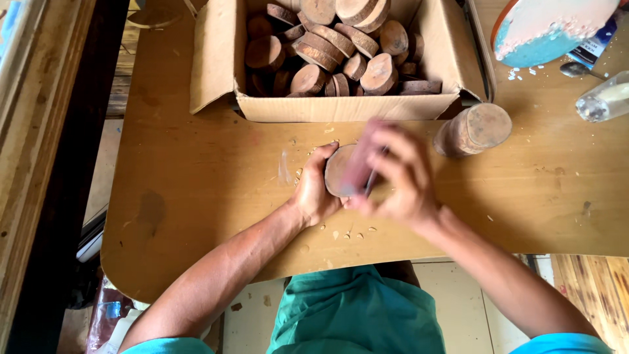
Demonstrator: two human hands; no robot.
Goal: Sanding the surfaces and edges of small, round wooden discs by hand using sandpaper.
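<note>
Left hand (313, 191) fingers clamp disc (339, 172) on bench (196, 196); right hand (393, 174) (blurred) fingers closed on thin tool (371, 180); a slip could nick the left fingers.

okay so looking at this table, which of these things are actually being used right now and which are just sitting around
In use:
- wood slice, steadied flat on the table by the left hand
- right hand, blurred over the slice, holding a thin tool too blurred to identify

Lying about:
- cardboard box full of wood slices
- stack of slices
- blue-rimmed disc
- spoon
- clear bottle
</note>
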